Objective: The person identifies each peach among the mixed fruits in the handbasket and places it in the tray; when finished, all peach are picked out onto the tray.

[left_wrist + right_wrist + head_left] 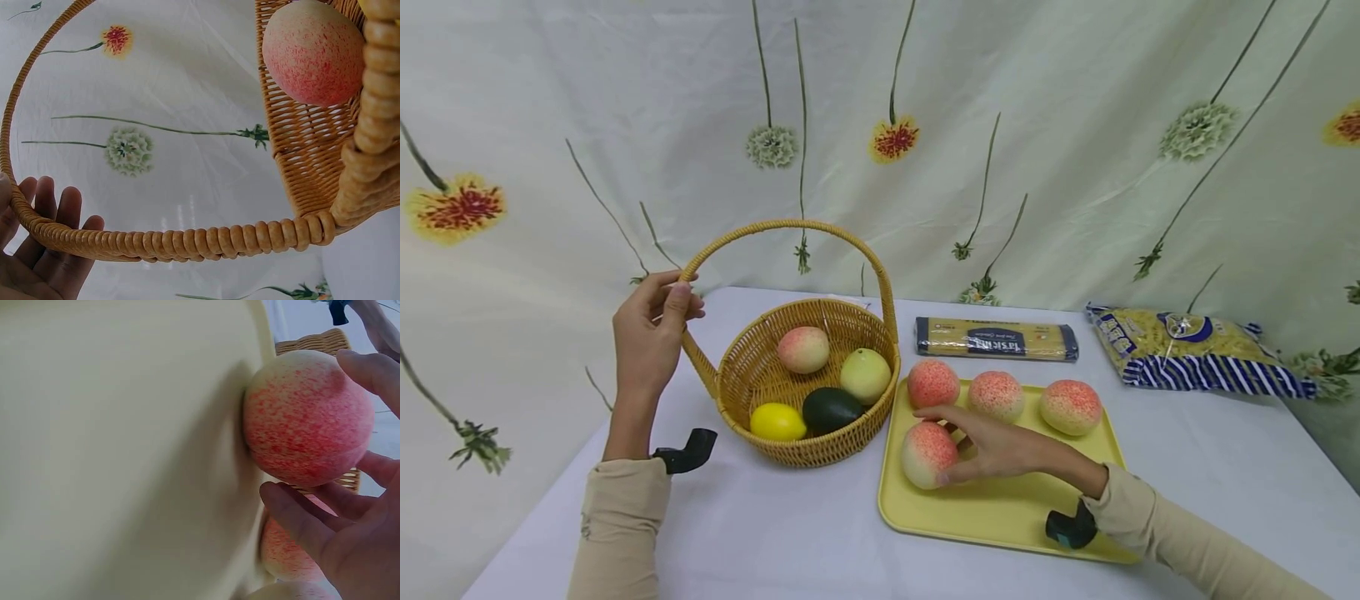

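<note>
- Right hand [1000, 446]: thumb on the near side of the near peach [928, 456], fingers curved over its top and far side. Holding it; how firmly, cannot tell. One fingertip looks just off the skin in the right wrist view.
- Near peach sits at the left end of the tray [992, 517], apparently in contact with it.
- Left hand [655, 329]: thumb and fingers hold the left side of the handle [790, 224]. Looks a light pinch, fingers spread behind the wicker; enough to steady the basket [820, 452], I'd say.
- Basket is upright, just beside the tray. In it: basket peach [803, 349], green fruit [865, 376], dark fruit [832, 411], lemon [778, 422].
- Grip advice: seat all fingertips and set the thumb opposite, at the widest part. Round thing, likely to roll out of a high or lopsided pinch.
- Go easy on the squeeze; firmness of the peach unknown.
- Any lift: straight up first. Back peaches [996, 396] line the far tray edge, the leftmost near the fingers; a sideways sweep could knock it.
- Left hand: don't pull on the handle, basket could tip.
</note>
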The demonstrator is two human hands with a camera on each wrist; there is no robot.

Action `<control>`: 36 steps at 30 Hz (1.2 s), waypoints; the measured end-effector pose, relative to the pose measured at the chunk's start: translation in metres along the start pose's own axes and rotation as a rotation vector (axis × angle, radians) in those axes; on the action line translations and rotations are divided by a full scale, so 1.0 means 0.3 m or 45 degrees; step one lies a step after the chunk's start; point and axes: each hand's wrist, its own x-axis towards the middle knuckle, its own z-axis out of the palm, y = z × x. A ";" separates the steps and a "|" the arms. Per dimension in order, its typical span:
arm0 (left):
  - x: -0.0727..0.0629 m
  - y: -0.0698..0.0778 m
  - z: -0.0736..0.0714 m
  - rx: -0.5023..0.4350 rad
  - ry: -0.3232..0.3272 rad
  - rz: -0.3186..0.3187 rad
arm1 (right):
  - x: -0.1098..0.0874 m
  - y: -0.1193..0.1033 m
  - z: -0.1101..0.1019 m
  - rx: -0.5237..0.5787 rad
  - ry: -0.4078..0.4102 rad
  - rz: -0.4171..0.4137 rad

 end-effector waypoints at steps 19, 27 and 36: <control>-0.003 0.002 0.000 -0.011 -0.001 0.000 | 0.120 -0.135 -0.092 -0.208 0.168 -0.214; -0.004 0.000 -0.002 -0.007 -0.001 0.006 | 0.222 -0.184 -0.098 -0.239 0.169 -0.278; 0.000 -0.003 0.000 -0.024 0.006 0.022 | 0.328 -0.248 -0.094 -0.390 0.152 -0.290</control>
